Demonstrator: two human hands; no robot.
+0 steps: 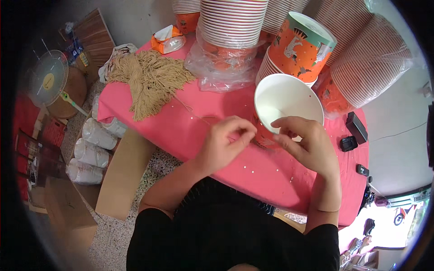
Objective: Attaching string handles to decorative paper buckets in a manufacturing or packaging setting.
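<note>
An orange paper bucket (pixel 285 98) with a white inside stands open on the pink tablecloth (pixel 181 126). My right hand (pixel 304 145) grips its near rim and side. My left hand (pixel 224 143) is pinched on a thin tan string (pixel 199 116) just left of the bucket. The string runs back toward a heap of tan strings (pixel 149 79) at the table's far left.
Tall stacks of orange paper buckets (pixel 233 22) in plastic wrap crowd the table's far side, one lidded bucket (pixel 302 47) on top. Black small devices (pixel 355 131) lie at the right. Wrapped cup stacks (pixel 92 151), cardboard and a fan (pixel 47 81) are on the floor at left.
</note>
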